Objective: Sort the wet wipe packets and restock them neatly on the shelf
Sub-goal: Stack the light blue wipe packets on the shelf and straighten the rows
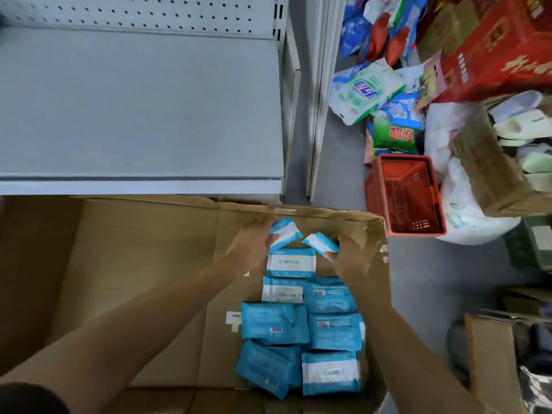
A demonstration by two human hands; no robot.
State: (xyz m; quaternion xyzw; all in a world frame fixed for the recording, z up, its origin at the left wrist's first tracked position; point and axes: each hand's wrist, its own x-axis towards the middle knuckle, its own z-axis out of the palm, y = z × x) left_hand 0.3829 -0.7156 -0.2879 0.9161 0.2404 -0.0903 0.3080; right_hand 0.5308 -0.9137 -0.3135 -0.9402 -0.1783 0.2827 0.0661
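Loose packets: blue-and-white plastic wet wipe packets [301, 339] lying flat in two rough columns at the right end of the box floor, some label up, some barcode up.
Box: large open brown cardboard box [143, 264] on the floor, directly below the shelf front.
Left hand [254, 243]: reaching into the far end of the box, grip clamped on the left blue-and-white packet [283, 231], lifted and tilted.
Right hand [355, 261]: beside the box's right wall, grip clamped on the right blue-and-white packet [321, 243], also tilted; the two held packets nearly touching at their inner corners, above the farthest flat packet.
Basket: red plastic shopping basket [406, 195] on the grey floor, just right of the box's far corner.
Shelf: pale grey metal shelf [140, 100] with a perforated back panel, beyond the box.
Far right: heap of detergent bags [367, 91], red carton [501, 55], brown cardboard box of slippers [490, 162].
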